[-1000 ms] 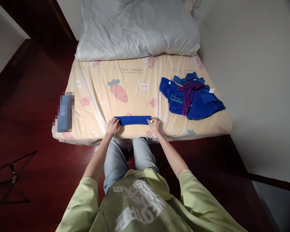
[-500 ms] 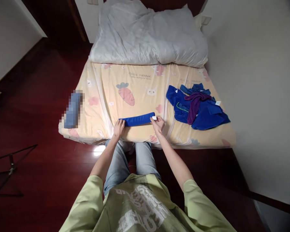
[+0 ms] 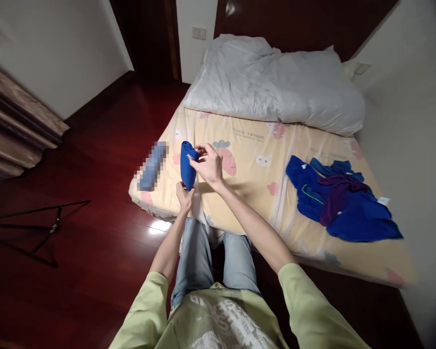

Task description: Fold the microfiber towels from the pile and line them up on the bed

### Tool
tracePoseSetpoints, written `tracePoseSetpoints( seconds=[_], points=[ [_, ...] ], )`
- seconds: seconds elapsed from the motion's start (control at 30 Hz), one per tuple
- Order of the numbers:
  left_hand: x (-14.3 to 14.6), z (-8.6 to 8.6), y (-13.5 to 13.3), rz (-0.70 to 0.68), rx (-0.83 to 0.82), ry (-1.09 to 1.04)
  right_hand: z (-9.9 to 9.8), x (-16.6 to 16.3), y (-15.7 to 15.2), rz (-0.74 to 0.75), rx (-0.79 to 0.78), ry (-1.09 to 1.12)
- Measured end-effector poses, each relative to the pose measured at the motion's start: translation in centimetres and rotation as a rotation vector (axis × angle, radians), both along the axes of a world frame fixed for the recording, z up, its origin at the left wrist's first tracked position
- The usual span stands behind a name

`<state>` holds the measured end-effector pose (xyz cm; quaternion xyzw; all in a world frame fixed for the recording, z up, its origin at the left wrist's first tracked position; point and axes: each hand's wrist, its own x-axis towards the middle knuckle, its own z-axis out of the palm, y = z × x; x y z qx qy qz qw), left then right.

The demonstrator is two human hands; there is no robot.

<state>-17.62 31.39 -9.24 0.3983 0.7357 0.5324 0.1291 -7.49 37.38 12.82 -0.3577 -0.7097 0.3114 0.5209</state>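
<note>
A blue rolled cloth (image 3: 188, 167) is held up above the left part of the bed, its layered end facing up and toward me. My left hand (image 3: 185, 196) grips its lower end. At the upper end, the fingers of my right hand (image 3: 210, 165) pinch the cloth's edge. Left of it on the sheet lies a pixelated blue-grey long shape (image 3: 152, 166). Blue clothes (image 3: 359, 213) are heaped on the right of the bed, with a purple cloth (image 3: 336, 196) on top.
The bed's carrot-print sheet (image 3: 247, 194) spans the middle. A white quilt (image 3: 272, 82) is bunched at the headboard. On the dark red floor at left stands a black tripod leg frame (image 3: 54, 225). A curtain (image 3: 18, 126) hangs beyond it, and a wall borders the bed's right side.
The blue roll has been lifted off the sheet, moved left and turned from lying sideways to standing on end, both hands still on it. My view has swung left.
</note>
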Motion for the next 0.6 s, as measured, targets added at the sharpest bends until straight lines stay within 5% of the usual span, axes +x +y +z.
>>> tracePoseSetpoints(
  seconds=[0.2, 0.6],
  points=[
    [-4.3, -0.2, 0.5, 0.056, -0.050, 0.008, -0.6, -4.4, 0.9, 0.056, 0.021, -0.064],
    [-4.5, -2.1, 0.2, 0.045, -0.118, -0.011, -2.9, -6.0, 2.1, 0.079, -0.010, -0.110]
  ],
)
